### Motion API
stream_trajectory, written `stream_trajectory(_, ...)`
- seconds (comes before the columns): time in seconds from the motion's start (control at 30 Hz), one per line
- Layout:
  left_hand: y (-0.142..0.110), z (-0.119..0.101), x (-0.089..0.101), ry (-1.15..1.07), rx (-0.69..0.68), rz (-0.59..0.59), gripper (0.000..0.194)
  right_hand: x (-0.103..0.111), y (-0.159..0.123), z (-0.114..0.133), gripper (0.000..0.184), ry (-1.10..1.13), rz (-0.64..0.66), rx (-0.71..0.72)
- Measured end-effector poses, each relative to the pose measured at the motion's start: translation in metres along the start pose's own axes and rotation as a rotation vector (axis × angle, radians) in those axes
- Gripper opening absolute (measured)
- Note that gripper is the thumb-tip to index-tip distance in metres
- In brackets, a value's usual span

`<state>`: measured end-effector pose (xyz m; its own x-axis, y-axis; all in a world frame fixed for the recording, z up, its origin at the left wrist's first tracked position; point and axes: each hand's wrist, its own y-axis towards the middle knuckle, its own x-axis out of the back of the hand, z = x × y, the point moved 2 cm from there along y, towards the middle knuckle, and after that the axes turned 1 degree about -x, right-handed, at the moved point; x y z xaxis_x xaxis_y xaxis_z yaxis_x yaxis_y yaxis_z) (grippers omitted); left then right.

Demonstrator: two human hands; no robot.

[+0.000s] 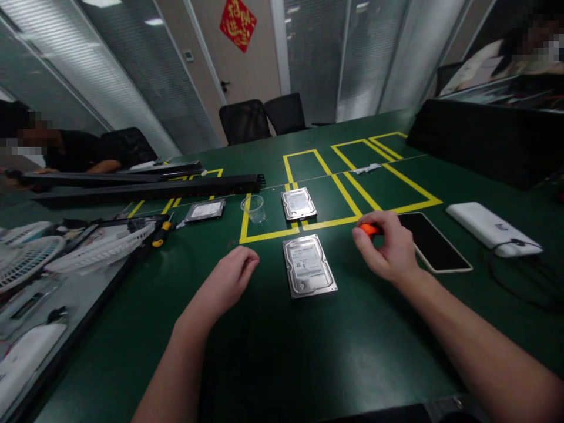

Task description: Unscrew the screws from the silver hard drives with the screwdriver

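Note:
A silver hard drive (309, 265) lies flat, label up, on the green table between my hands. My left hand (231, 273) rests to its left with fingers curled closed; whether they hold anything small is hidden. On the other side, my right hand (388, 247) is closed around a small orange object (369, 230), most of it covered by the fingers, so its kind is unclear. Farther back sits a second hard drive (299, 204) across the yellow tape. Left of that drive stands a clear plastic cup (254, 209). Another drive (205, 210) lies farther left.
A yellow-and-black screwdriver (162, 231) lies by a tray holding white fan grilles (103, 249). Long black bars (167, 189) stretch across the left. To the right are a phone (434, 242) and a white power bank (493, 228) with a cable. People sit at both far sides.

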<state>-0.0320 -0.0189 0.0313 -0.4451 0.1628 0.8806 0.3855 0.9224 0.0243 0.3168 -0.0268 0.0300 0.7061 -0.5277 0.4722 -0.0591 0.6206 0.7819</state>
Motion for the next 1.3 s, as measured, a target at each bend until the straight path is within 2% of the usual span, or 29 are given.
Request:
stream_trajectory(0.17, -0.001, -0.083, -0.035, -0.082, -0.211, 0.159, 0.016, 0.001, 0.0, -0.002, 0.014, 0.032, 0.012, -0.027)
stream_trajectory(0.23, 0.0, -0.103, -0.05, -0.056, -0.318, 0.176, 0.015, 0.001, 0.0, 0.0, 0.013, 0.032, 0.026, -0.034)
stream_trajectory(0.3, 0.004, -0.114, -0.063, 0.006, -0.398, 0.172, 0.016, 0.0, 0.0, 0.002, 0.013, 0.037, 0.049, -0.028)
stream_trajectory(0.43, 0.01, -0.117, -0.08, 0.081, -0.455, 0.173, 0.015, -0.004, -0.001, 0.006, 0.014, 0.068, 0.116, -0.009)
stream_trajectory(0.6, 0.012, -0.116, -0.087, 0.114, -0.465, 0.155, 0.013, -0.008, -0.003, 0.007, 0.015, 0.079, 0.133, -0.001)
stream_trajectory(0.93, 0.014, -0.117, -0.086, 0.097, -0.467, 0.147, 0.012, -0.011, -0.003, 0.006, 0.015, 0.106, 0.14, -0.011)
stream_trajectory(1.3, 0.02, -0.116, -0.083, -0.088, -0.41, 0.162, 0.014, -0.008, -0.003, 0.006, 0.016, 0.089, 0.134, -0.002)
